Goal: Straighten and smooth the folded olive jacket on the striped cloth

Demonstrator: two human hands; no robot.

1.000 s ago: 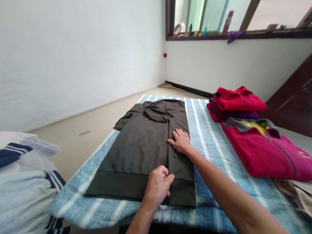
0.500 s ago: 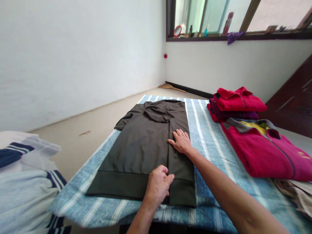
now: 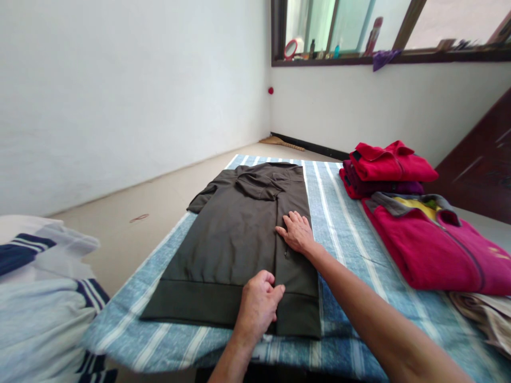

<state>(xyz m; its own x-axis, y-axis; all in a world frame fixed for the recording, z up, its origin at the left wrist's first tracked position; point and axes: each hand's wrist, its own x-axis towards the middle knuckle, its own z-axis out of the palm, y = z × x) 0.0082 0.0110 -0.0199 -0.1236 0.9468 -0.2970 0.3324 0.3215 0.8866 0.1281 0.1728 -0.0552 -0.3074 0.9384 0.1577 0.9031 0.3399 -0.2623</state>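
Note:
A dark olive jacket (image 3: 235,239) lies flat on a table covered with a blue striped cloth (image 3: 339,223). Its right side is folded inward along a straight edge. My left hand (image 3: 258,306) rests near the jacket's bottom hem with its fingers curled, pinching the folded edge. My right hand (image 3: 296,232) lies flat on the folded panel further up, fingers stretched out and pressing the fabric down.
A magenta fleece jacket (image 3: 435,244) lies to the right, with a folded stack of red and purple clothes (image 3: 385,170) behind it. White and navy striped garments (image 3: 40,287) are heaped at the left. A windowsill (image 3: 383,53) holds several small items.

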